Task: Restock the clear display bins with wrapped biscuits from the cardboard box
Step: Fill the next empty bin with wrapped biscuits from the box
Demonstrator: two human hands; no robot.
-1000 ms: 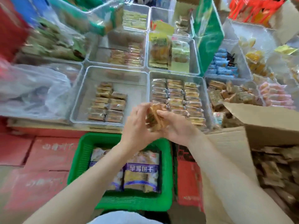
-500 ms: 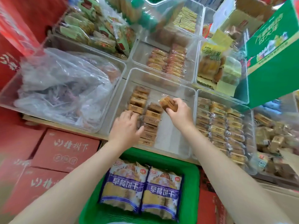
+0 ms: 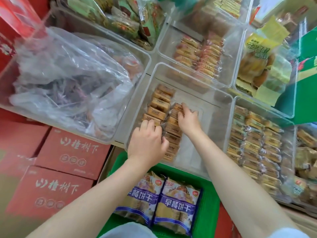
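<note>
Inside the clear bin (image 3: 173,69) at the middle of the display, the right hand (image 3: 188,119) had its fingers curled over a wrapped biscuit (image 3: 177,107) at the far end of the right-hand row, pressing it down among the others. Just beside it, the left hand (image 3: 147,142) reached over the bin's near rim, its fingers bent onto the packets at the near end of the left-hand row (image 3: 158,103); whether they pinched a packet or only pressed on it could not be told. Both rows of brown-wrapped biscuits lay along the bin's left side, while its right half showed bare floor. Past the right wall, a neighbouring bin (image 3: 236,103) held tight rows of yellowish packets (image 3: 253,143). Past the left wall, another bin carried a crumpled clear plastic bag (image 3: 68,74). Below the near rim sat a green basket (image 3: 210,212) with two purple-labelled biscuit bags (image 3: 176,203) side by side, and red cartons (image 3: 72,152) were stacked to the left of it.
</note>
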